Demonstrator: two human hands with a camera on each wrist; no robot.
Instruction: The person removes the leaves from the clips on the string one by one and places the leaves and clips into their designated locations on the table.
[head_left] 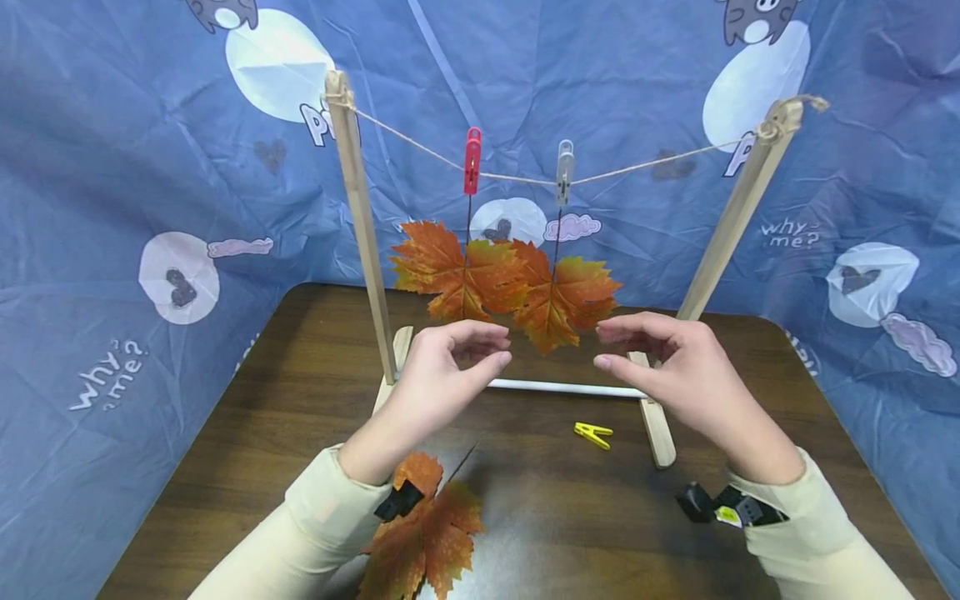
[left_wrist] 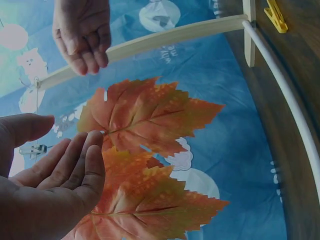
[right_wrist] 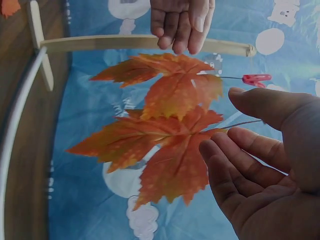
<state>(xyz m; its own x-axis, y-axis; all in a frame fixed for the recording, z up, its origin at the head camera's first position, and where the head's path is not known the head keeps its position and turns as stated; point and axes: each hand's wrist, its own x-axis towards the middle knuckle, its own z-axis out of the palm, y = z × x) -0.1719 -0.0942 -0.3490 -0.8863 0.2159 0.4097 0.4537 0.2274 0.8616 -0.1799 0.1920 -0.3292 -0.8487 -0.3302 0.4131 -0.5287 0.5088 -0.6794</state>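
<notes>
Two orange maple leaves hang side by side from a string (head_left: 630, 172). A red clothespin (head_left: 472, 161) grips the stem of the left leaf (head_left: 442, 271); a clear grey clothespin (head_left: 564, 172) grips that of the right leaf (head_left: 566, 304). My left hand (head_left: 450, 362) is raised in front of the left leaf's lower edge, fingers softly bent, thumb apart, nothing in it. Similarly bent and holding nothing, my right hand (head_left: 675, 354) is raised just right of the right leaf. In the right wrist view, the leaves (right_wrist: 175, 167) appear beyond the right fingertips.
Wooden posts (head_left: 360, 217) carry the string, joined low down by a white rod (head_left: 562, 387). A yellow clothespin (head_left: 594, 434) lies on the brown table (head_left: 540, 517) near the right foot. Another maple leaf (head_left: 427, 542) lies under my left wrist. Blue printed cloth (head_left: 187, 167) hangs behind.
</notes>
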